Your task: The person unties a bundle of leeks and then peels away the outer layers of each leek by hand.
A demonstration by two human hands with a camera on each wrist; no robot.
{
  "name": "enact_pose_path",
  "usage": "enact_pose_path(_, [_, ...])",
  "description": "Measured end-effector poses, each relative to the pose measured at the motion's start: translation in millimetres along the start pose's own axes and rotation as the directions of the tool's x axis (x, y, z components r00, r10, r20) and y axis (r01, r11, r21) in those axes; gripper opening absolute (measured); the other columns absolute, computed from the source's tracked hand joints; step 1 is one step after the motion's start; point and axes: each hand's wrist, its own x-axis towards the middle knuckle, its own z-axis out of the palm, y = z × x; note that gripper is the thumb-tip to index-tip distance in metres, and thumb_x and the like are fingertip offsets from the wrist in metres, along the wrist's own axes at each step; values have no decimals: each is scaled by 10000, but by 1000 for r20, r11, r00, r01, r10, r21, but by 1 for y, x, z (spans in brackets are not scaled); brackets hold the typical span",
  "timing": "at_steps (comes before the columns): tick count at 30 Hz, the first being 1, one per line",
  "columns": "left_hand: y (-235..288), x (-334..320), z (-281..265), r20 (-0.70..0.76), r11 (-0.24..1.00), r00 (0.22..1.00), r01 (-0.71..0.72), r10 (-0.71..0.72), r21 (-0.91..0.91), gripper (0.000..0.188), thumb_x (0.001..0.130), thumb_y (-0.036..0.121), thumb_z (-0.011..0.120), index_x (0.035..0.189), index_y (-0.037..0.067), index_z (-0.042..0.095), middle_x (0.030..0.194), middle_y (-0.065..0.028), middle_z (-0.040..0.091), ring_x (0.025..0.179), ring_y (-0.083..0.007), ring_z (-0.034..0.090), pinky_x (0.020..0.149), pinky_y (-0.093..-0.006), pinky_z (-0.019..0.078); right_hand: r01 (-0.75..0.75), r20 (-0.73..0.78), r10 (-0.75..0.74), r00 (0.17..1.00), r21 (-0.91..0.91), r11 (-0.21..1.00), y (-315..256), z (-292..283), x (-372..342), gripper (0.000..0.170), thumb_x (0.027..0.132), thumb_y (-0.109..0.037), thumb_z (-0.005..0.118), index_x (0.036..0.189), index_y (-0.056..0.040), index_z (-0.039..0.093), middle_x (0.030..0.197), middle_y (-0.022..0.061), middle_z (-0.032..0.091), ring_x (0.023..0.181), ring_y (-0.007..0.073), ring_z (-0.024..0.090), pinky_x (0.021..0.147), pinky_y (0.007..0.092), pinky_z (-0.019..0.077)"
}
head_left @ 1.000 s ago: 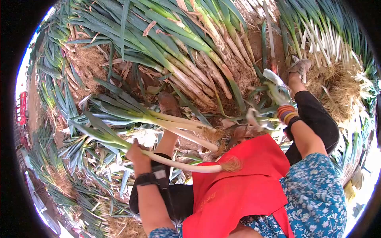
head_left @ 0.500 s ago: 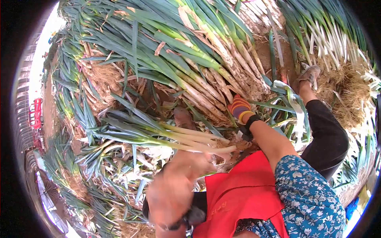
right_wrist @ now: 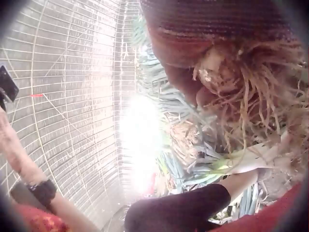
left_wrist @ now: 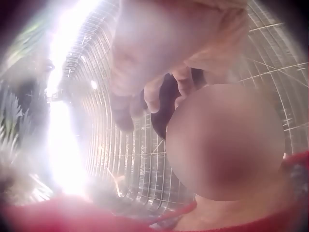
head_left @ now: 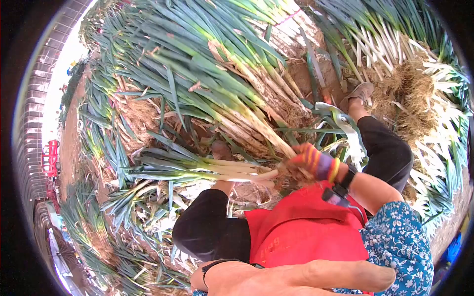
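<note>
In a striped glove, the right hand [head_left: 316,163] grips the root end of a soil-stained leek [head_left: 274,138] at the edge of the big heap. Its hairy roots [right_wrist: 256,101] hang beside the glove [right_wrist: 203,24] in the right wrist view. Just left of that hand, several peeled leeks [head_left: 237,170] lie together, white ends toward the red apron. Large and near the camera, the left hand [head_left: 301,276] is raised at the bottom of the head view, fingers extended and holding nothing visible. The left wrist view shows it blurred [left_wrist: 174,43], close to the person's head.
Big heaps of leeks [head_left: 187,74] spread across the top and left. Whiter leeks with bushy roots [head_left: 410,93] lie at the right. Loose leaves [head_left: 340,123] and peelings litter the ground between the person's bent legs [head_left: 212,224]. A red metal object [head_left: 51,158] stands far left.
The left hand, which held a peeled leek, has let go and risen toward the head; the peeled leeks lie grouped. The right hand has moved from loose leaves to the heap and drawn a leek nearer.
</note>
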Motion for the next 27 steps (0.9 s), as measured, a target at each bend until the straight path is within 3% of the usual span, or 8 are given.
enact_pose_path(3, [-32, 17, -26, 568, 924, 729, -287, 381, -252, 117, 763, 182, 691, 854, 147, 626, 903, -302, 610, 917, -418, 590, 652, -421, 546, -171, -88, 190, 978, 191, 967, -55, -8, -60, 124, 748, -94, 648, 864, -52, 636, 679, 65, 561, 618, 105, 522, 562, 307, 446])
enact_pose_path(8, [-55, 30, -60, 338, 964, 925, 90, -174, 251, 234, 882, 244, 555, 1056, 88, 559, 1078, -141, 585, 958, -265, 572, 806, -415, 478, 395, -55, -463, 885, -438, 807, -83, -29, -156, 225, 712, -96, 697, 925, -60, 632, 677, 92, 525, 583, 101, 488, 524, 272, 413])
enact_pose_path(9, [-66, 37, -72, 255, 925, 931, 166, -260, 341, 263, 906, 257, 527, 1097, 76, 546, 1114, -109, 579, 966, -235, 568, 837, -414, 464, -75, -262, 61, 963, -44, 996, -120, -31, -170, 244, 718, -100, 691, 945, -42, 622, 663, 92, 511, 572, 94, 477, 512, 267, 401])
enact_pose_path(10, [-87, 48, -95, -85, 904, 916, 401, -392, 148, 250, 882, 238, 570, 1069, 74, 553, 1041, -98, 599, 975, -226, 566, 855, -421, 461, -484, -213, 595, 775, 404, 776, -143, -28, -183, 264, 723, -104, 684, 964, -23, 611, 650, 92, 496, 560, 87, 466, 501, 262, 389])
enact_pose_path(12, [-121, 59, -135, -209, 867, 855, 495, -475, 53, 253, 863, 233, 601, 1048, 66, 557, 984, -82, 603, 982, -214, 560, 860, -420, 456, -462, -271, 528, 805, 272, 844, -147, -24, -205, 291, 724, -107, 680, 988, -16, 599, 635, 80, 497, 557, 86, 464, 500, 268, 386])
enact_pose_path(21, [-116, 72, -82, -56, 977, 975, 214, -214, -10, 284, 837, 123, 618, 1091, 40, 523, 1001, -68, 581, 876, -232, 559, 777, -422, 479, -310, -439, 256, 861, -53, 949, -86, 7, -206, 372, 749, -71, 654, 1101, -28, 542, 681, 40, 539, 618, 86, 496, 538, 274, 405])
enact_pose_path(25, [-93, 69, -70, -186, 985, 978, 121, -96, 126, 225, 811, 74, 608, 1023, 30, 548, 927, -70, 588, 820, -218, 583, 687, -380, 491, -135, -318, 356, 879, 550, 824, -71, 19, -162, 375, 753, -102, 682, 1086, 4, 545, 768, 95, 600, 693, 128, 542, 617, 275, 442])
enact_pose_path(27, [-81, 75, -73, -220, 944, 975, 43, 32, 326, 144, 787, 67, 605, 924, 24, 590, 834, -74, 603, 748, -205, 589, 626, -369, 491, -66, -521, 131, 843, 141, 988, -46, 26, -148, 405, 739, -118, 714, 1083, 15, 548, 821, 128, 624, 707, 133, 551, 639, 287, 455])
